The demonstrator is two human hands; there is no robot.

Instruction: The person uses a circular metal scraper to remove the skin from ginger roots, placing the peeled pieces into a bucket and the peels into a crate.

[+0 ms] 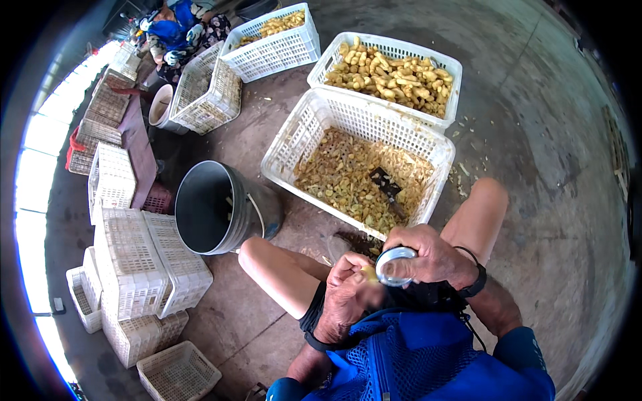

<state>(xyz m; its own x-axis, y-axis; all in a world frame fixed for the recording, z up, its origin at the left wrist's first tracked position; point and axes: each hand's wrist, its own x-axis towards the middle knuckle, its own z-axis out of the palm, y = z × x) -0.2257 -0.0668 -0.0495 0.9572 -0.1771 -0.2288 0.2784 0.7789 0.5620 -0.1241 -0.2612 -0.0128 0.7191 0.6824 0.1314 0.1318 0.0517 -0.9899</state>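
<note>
In my left hand [346, 292], fingers pinched, is a small yellow piece of ginger [368, 273], mostly covered by the fingers. My right hand [435, 257] grips a round, silvery metal object like a tin lid [396, 266], its thumb across the face and its edge right beside the ginger. Both hands are close together above my lap. Just beyond them stands a white plastic crate [284, 148] with a layer of yellow-brown peelings [334, 175] in it. A dark flat object [386, 182] lies on the peelings; its kind is unclear.
A second white crate [458, 90], heaped with ginger roots [394, 77], adjoins the peelings crate. At my left stands a grey bucket [257, 200]. Stacked white crates [137, 257] line the far left. Another person [175, 33] in blue sits at the back left near more crates.
</note>
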